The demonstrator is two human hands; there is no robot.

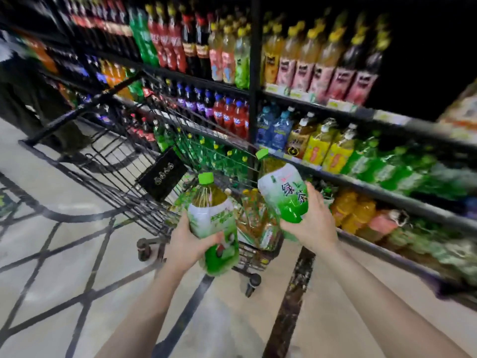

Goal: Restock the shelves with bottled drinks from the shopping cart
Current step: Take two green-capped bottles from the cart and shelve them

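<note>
My left hand (187, 244) grips a large green-tea bottle (215, 223) with a green cap, held upright just in front of the black wire shopping cart (108, 161). My right hand (309, 223) grips a second green-tea bottle (282, 192), tilted left and lifted a little higher, close to the shelving (387, 195). More bottled drinks (258, 220) lie in the cart's near end, partly hidden by both held bottles.
Shelves of bottled drinks run along the right and across the back, with a row of green bottles (387, 166) on the level beside my right hand. A dark upright post (254, 73) divides the shelf bays. A person in dark clothes (15, 81) stands far left. Open floor lies below and left.
</note>
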